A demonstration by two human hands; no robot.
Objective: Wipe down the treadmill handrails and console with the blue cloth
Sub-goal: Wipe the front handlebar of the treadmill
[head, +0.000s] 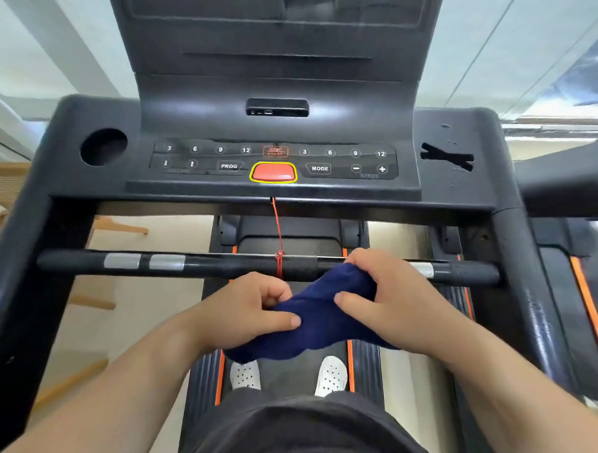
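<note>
Both hands (246, 312) (393, 297), cloth (324, 322) perhaps against handrail (224, 264)

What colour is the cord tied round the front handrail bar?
Red; the cord shows best in the head view, hanging from the console to the bar.

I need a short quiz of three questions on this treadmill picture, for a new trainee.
1. True or false: the left hand and the right hand both hold the blue cloth.
2. What colour is the cord tied round the crossbar? A) green B) red C) white
3. Fill in: the round cup hole lies to the ___ of the big red button.
Key: 1 true; 2 B; 3 left.
</note>
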